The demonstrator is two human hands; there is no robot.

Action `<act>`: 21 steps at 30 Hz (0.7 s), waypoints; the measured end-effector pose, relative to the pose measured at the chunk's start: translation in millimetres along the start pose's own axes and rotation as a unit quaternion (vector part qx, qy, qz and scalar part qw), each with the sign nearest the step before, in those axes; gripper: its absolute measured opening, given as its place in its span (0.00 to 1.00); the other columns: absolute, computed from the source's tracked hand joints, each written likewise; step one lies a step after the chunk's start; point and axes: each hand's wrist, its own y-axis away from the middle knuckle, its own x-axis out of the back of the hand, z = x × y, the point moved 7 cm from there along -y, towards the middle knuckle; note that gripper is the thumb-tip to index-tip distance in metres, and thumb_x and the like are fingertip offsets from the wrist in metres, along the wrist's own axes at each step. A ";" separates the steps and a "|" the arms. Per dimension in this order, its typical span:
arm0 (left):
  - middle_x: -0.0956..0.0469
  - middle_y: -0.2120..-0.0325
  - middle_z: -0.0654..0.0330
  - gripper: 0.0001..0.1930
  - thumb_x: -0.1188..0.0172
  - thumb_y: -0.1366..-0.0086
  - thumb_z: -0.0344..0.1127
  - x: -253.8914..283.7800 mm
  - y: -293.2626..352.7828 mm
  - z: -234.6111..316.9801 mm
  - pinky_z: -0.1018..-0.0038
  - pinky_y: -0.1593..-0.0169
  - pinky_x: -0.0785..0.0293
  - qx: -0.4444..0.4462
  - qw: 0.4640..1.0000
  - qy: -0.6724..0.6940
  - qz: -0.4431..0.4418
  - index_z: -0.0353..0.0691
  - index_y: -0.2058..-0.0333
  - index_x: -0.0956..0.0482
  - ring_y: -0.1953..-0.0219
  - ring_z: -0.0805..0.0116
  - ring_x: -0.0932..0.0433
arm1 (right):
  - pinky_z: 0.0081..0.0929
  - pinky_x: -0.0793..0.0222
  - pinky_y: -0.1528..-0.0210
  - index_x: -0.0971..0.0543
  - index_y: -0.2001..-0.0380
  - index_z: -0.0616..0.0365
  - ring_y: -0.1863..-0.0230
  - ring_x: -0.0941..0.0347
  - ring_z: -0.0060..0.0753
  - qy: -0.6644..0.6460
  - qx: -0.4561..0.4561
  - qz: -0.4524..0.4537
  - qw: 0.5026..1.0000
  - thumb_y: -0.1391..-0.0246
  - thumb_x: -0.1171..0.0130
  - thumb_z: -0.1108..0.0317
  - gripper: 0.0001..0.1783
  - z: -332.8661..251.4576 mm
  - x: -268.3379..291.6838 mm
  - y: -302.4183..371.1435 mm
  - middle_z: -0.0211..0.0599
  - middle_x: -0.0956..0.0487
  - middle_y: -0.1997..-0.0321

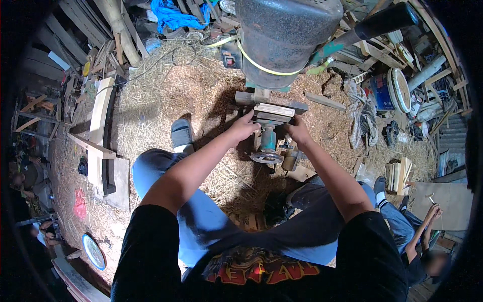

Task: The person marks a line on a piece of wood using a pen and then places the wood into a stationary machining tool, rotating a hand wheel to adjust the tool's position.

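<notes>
A pale wooden block (274, 109), seemingly several thin strips stacked together, lies across the dark metal work table (297, 106) of a floor-standing machine. My left hand (244, 127) grips its left end, with the fingers bent round the edge. At the opposite end my right hand (299, 132) is closed on the same block, and its fingertips are partly hidden. Over the block hangs the machine's big dark motor housing (287, 38); the tool under it is hidden. Below the table show a green post (268, 138) and a metal handwheel (266, 158).
A lever with a black grip (390, 21) juts out at upper right. Yellow cord (261, 66) loops across the housing. Shavings and straw cover the floor. Long boards (100, 118) stand at left, a blue bucket (380, 93) at right. Another person (422, 241) sits at lower right.
</notes>
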 end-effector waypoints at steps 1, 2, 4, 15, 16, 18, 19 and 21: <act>0.45 0.27 0.45 0.44 0.39 0.31 0.34 -0.3 0.4 -0.3 0.66 0.29 0.41 0.001 1.000 -0.005 0.001 0.35 0.25 0.57 0.30 0.58 0.36 | 0.32 0.27 0.44 0.31 0.36 0.65 0.46 0.23 0.39 0.002 0.001 -0.002 1.000 0.47 0.39 0.77 0.34 0.4 0.3 -0.5 0.45 0.20 0.45; 0.45 0.27 0.46 0.44 0.39 0.31 0.34 4.5 0.9 -5.0 0.66 0.29 0.41 0.000 1.000 -0.003 0.004 0.35 0.25 0.57 0.30 0.59 0.36 | 0.33 0.28 0.43 0.32 0.35 0.65 0.45 0.23 0.38 0.003 -0.003 -0.004 1.000 0.47 0.39 0.77 0.34 -7.9 -5.6 4.1 0.45 0.20 0.44; 0.44 0.27 0.46 0.44 0.39 0.31 0.34 12.5 0.1 -15.0 0.67 0.30 0.40 -0.002 1.000 0.002 0.008 0.35 0.25 0.57 0.31 0.60 0.35 | 0.33 0.30 0.40 0.33 0.35 0.64 0.44 0.25 0.37 0.007 -0.013 -0.004 1.000 0.46 0.39 0.77 0.34 -34.9 -15.7 21.7 0.43 0.21 0.43; 0.37 0.30 0.46 0.44 0.40 0.30 0.33 0.8 7.2 4.4 0.68 0.31 0.38 -0.001 1.000 0.022 -0.023 0.37 0.25 0.59 0.33 0.62 0.31 | 0.32 0.30 0.41 0.34 0.34 0.63 0.44 0.25 0.38 -0.012 -0.016 -0.014 1.000 0.46 0.39 0.78 0.35 -14.9 -7.0 8.8 0.44 0.22 0.42; 0.37 0.30 0.46 0.44 0.40 0.30 0.33 -0.4 5.1 4.3 0.68 0.31 0.38 -0.006 0.999 0.023 -0.026 0.37 0.25 0.59 0.34 0.63 0.31 | 0.32 0.29 0.42 0.33 0.35 0.63 0.45 0.25 0.37 -0.007 -0.004 -0.005 1.000 0.47 0.39 0.77 0.34 -5.7 -2.0 2.5 0.43 0.21 0.43; 0.36 0.31 0.45 0.44 0.40 0.30 0.33 9.2 -2.5 -10.2 0.69 0.32 0.37 -0.007 0.999 0.024 -0.020 0.37 0.25 0.59 0.35 0.63 0.30 | 0.32 0.29 0.42 0.33 0.35 0.64 0.46 0.24 0.37 -0.010 0.003 -0.016 1.000 0.47 0.39 0.78 0.34 0.5 -9.8 -4.2 0.43 0.21 0.44; 0.36 0.31 0.45 0.44 0.40 0.30 0.33 13.5 -5.8 -17.1 0.69 0.32 0.36 -0.008 1.000 0.025 -0.017 0.37 0.25 0.59 0.35 0.63 0.29 | 0.32 0.28 0.42 0.33 0.35 0.64 0.46 0.24 0.37 -0.011 0.007 -0.021 1.000 0.47 0.39 0.78 0.33 1.3 -12.9 -6.2 0.42 0.21 0.44; 0.27 0.38 0.46 0.45 0.40 0.30 0.32 12.5 -7.0 -16.1 0.68 0.35 0.34 -0.011 1.000 0.014 -0.008 0.42 0.24 0.62 0.39 0.64 0.26 | 0.33 0.28 0.44 0.33 0.35 0.63 0.48 0.24 0.36 -0.016 -0.004 -0.024 1.000 0.46 0.40 0.79 0.33 -0.3 -13.1 -3.5 0.42 0.20 0.45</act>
